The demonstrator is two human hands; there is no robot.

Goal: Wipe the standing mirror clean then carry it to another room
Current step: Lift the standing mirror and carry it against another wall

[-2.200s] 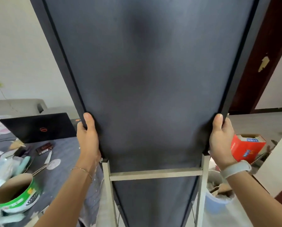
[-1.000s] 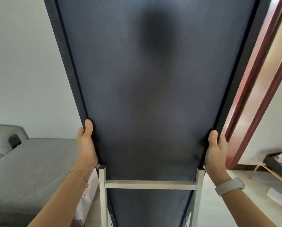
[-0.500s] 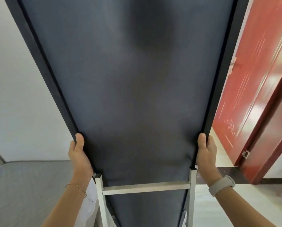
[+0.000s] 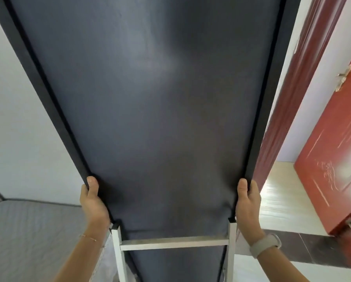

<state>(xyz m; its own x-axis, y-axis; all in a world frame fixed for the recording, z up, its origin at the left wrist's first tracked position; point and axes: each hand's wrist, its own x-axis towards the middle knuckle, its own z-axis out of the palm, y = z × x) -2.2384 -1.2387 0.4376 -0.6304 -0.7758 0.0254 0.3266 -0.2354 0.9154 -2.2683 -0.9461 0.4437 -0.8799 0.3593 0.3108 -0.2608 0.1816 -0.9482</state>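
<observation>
Two hands gripping mirror (image 4: 146, 110), dark fabric back

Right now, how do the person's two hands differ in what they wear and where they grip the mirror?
The left hand grips the standing mirror's left frame edge; the right hand grips the right edge. The left wrist carries a thin bracelet, the right a pale band. Both thumbs press the dark back panel at similar height.

No readable text, label, brand, number or sign appears anywhere: the standing mirror's (image 4: 150, 119) dark back panel, the red door (image 4: 329, 159) at right and the wristband (image 4: 265, 245) all show blank surfaces
</observation>
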